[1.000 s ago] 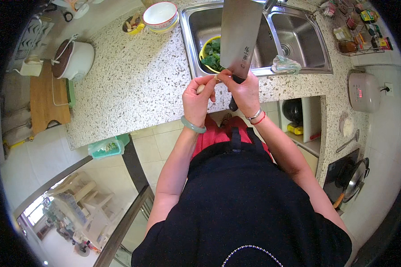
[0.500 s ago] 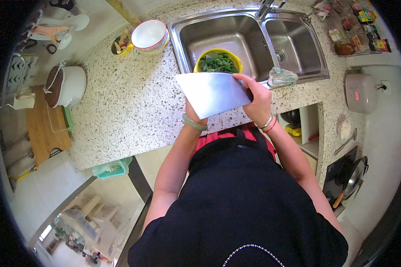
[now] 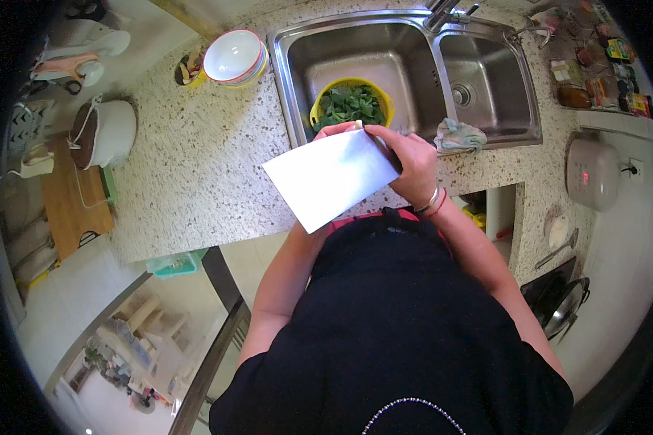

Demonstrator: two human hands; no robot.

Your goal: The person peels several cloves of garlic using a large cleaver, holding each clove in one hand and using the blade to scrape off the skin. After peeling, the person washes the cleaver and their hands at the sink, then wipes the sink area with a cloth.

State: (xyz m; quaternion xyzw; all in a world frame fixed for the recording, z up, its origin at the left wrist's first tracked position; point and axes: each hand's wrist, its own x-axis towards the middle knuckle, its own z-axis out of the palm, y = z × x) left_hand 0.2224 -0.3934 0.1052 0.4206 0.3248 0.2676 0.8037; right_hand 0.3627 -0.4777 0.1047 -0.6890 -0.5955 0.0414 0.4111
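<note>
Over the counter edge, my right hand (image 3: 415, 165) is closed at the right end of a cleaver (image 3: 330, 177), whose broad, shiny blade faces up and glares white. Its handle is hidden by the hand. My left hand (image 3: 335, 130) is mostly behind the blade; only fingertips show past its far edge. Between the fingertips of both hands is a small pale piece (image 3: 358, 125), perhaps a garlic clove, too small to name surely. Just beyond, a yellow colander (image 3: 390, 110) of green leaves (image 3: 352, 106) sits in the larger sink basin (image 3: 406, 54).
Stacked bowls (image 3: 235, 58) stand left of the sink, beside a small yellow container (image 3: 190, 69). A crumpled cloth (image 3: 460, 136) lies on the sink's near rim. A white pot (image 3: 115, 132) and a wooden board (image 3: 72, 199) are at the left; a wok (image 3: 566, 308) is at the right.
The cleaver has come nearer my body and turned, its left end swinging toward me. My left fingertips and the pale piece now show beyond the blade's far edge.
</note>
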